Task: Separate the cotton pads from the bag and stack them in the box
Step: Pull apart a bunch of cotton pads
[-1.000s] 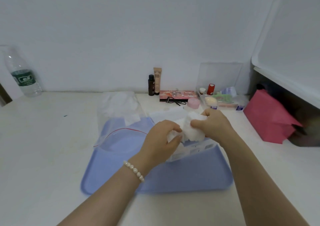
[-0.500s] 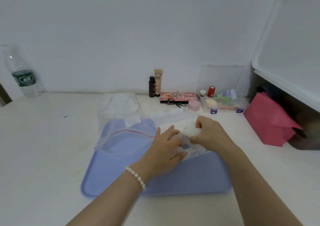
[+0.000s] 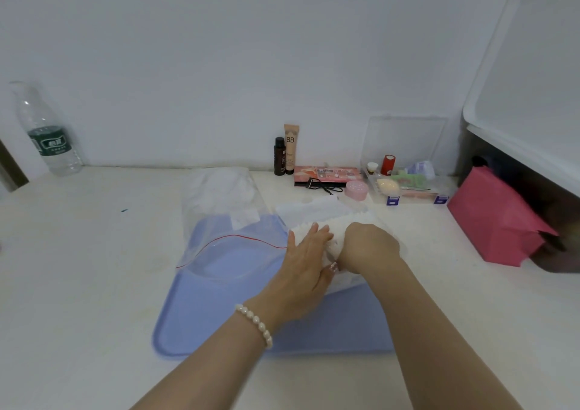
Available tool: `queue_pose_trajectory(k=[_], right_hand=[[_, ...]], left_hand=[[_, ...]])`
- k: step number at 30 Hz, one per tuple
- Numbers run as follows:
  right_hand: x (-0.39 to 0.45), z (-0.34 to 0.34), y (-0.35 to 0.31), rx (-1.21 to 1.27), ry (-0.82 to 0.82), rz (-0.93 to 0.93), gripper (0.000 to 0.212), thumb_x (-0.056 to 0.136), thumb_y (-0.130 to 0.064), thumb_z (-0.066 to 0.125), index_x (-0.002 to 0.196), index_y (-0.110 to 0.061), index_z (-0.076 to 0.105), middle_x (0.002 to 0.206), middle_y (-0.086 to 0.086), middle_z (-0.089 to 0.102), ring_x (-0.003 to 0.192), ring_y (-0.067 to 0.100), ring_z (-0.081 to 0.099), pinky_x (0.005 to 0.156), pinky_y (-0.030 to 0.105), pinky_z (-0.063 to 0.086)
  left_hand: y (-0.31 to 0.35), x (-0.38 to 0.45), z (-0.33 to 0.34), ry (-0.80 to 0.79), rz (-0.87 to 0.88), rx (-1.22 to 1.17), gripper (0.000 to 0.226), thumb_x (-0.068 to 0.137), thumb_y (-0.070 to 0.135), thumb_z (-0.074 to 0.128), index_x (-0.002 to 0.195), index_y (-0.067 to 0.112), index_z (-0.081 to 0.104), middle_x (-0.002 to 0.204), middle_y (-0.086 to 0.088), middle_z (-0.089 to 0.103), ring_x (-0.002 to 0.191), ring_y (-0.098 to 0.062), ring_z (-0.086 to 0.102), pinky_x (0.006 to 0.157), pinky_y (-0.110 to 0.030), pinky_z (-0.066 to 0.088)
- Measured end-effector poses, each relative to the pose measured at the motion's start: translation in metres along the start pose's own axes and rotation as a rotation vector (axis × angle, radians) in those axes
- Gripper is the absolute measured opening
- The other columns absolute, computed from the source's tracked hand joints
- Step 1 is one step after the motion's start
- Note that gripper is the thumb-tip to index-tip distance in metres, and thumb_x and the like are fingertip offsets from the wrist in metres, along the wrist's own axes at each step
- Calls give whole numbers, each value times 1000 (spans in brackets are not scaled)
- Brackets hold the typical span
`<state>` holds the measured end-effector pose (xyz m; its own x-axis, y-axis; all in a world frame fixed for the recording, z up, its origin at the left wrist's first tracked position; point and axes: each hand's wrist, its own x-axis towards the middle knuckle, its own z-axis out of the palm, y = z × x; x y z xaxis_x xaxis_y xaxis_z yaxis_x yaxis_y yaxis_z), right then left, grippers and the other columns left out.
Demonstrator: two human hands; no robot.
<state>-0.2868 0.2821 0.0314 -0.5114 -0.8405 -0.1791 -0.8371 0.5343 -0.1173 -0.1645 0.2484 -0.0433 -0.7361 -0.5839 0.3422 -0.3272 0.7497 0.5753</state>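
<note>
A stack of white cotton pads sits in a small clear box at the far right of the blue tray; my hands hide most of the box. My left hand lies on the pads' left side with straight fingers. My right hand is curled over the pads from the right, knuckles up. To the left lies the clear zip bag with a red seal line, its mouth open on the tray. More white pads show inside its far end.
White wrapping lies behind the box. Along the wall stand a water bottle, a dark bottle, a BB tube, a palette, a pink jar and a clear organiser. A red bag sits at right.
Both hands have come down with the pads from above the box onto it. My left hand has gone from curled fingers to flat on the stack.
</note>
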Motion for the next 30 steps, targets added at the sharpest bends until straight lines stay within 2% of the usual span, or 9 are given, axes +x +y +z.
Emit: queue_pose_trajectory(k=[5,8,10,12,15,21,23,26,30], right_hand=[[-1,-10,-1,-25,-198,-126,19,87,-27,57,87,-8,55,75,0,49,83,20,49,74,27,39],[-3,-19,11,46,-342,-207,38,92,-45,48,82,-10,57,79,1,53,73,15,47,68,24,37],[0,-20,21,106,-359,-230,52,92,-56,39,91,-9,62,90,2,60,82,17,55,78,28,45],[5,-18,25,197,-338,-236,56,96,-52,32,104,-5,62,103,7,63,96,23,58,90,35,46],[9,-12,23,251,-259,-229,43,100,-37,31,94,-6,61,99,9,62,91,24,56,84,35,44],[4,-9,19,215,-322,-247,39,99,-22,31,126,-9,55,126,10,57,115,24,52,100,35,40],[4,-10,23,223,-318,-240,36,98,-23,32,114,-9,60,115,9,60,106,23,55,94,34,44],[0,-13,28,248,-255,-224,31,94,-16,35,66,-13,50,73,3,51,69,17,47,63,25,38],[-8,-9,27,244,-210,-245,36,89,-7,39,54,-13,40,58,1,42,55,14,38,51,23,30]], left_hand=[[0,0,-2,-40,-18,11,65,92,37,25,149,10,10,157,-1,13,141,-3,-7,116,-34,-16],[2,-1,-3,-71,-23,47,79,84,55,16,149,11,8,158,1,11,144,-6,-8,115,-32,-18],[4,0,-3,-75,-19,110,84,82,60,12,150,12,7,158,1,9,145,-8,-7,115,-34,-17],[5,0,-2,-70,-15,176,84,82,62,9,150,13,6,159,2,9,145,-9,-7,116,-35,-15],[9,0,-4,-80,-7,241,85,84,67,2,151,14,5,159,3,7,142,-5,-11,115,-36,-16],[13,2,-8,-136,5,408,90,75,65,-7,151,21,11,159,6,9,147,-15,-4,114,-44,-12],[13,3,-8,-138,-1,453,92,74,66,-8,151,21,12,159,5,10,147,-17,-1,114,-47,-10],[15,4,-8,-164,-22,508,96,70,65,-13,151,18,10,159,5,7,147,-16,-2,114,-48,-10],[16,6,-6,-164,-29,529,99,69,64,-17,151,16,11,159,3,8,147,-18,0,114,-51,-7]])
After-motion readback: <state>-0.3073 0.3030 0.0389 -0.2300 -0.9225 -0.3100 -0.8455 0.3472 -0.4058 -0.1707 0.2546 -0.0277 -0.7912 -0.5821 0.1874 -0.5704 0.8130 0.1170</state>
